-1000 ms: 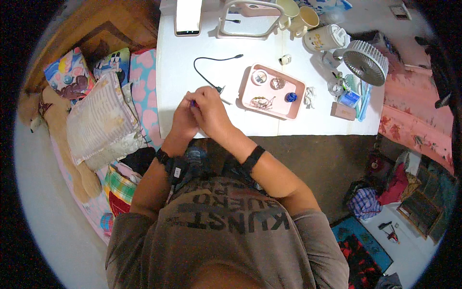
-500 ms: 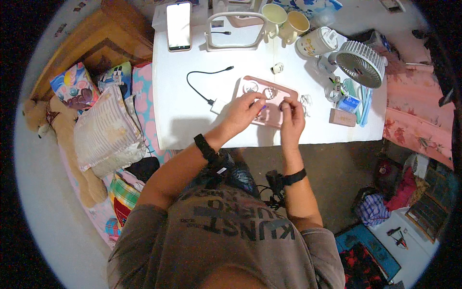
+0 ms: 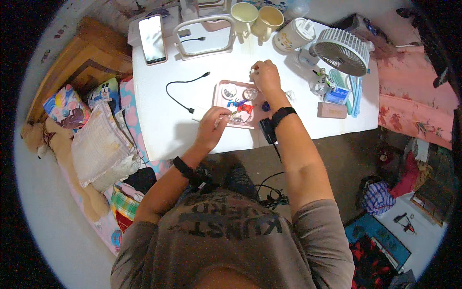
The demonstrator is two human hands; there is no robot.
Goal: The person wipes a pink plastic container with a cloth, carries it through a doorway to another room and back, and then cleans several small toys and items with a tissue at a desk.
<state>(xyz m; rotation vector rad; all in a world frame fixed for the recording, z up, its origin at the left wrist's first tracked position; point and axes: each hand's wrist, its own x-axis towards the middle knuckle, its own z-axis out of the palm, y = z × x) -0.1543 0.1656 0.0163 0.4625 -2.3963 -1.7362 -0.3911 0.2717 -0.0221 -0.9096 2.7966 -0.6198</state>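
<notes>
A shallow pink tray (image 3: 217, 98) lies on the white table. Inside it are round coiled pieces (image 3: 249, 94), a red piece (image 3: 245, 108) and blue bits. At the tray's lower left corner is my left hand (image 3: 211, 129), fingertips pinched together over the rim; what they hold is too small to make out. My right hand (image 3: 266, 77) reaches past the tray's far right corner, its fingers closed around a small white object (image 3: 252, 72), mostly hidden. A dark blue piece (image 3: 265, 106) shows at the tray's right side, beside my right wrist.
A black cable (image 3: 174, 98) with a white plug lies left of the tray. Behind stand a phone (image 3: 152, 41), a framed mirror (image 3: 204, 38), two cups (image 3: 267, 23) and a lidded tumbler (image 3: 294, 34). A fan (image 3: 342, 50) and a brown box (image 3: 332, 110) are at right.
My right hand has moved from the tray to the small white object beyond it. My left hand has drawn back to the tray's near left corner, uncovering red and blue pieces. The view has shifted.
</notes>
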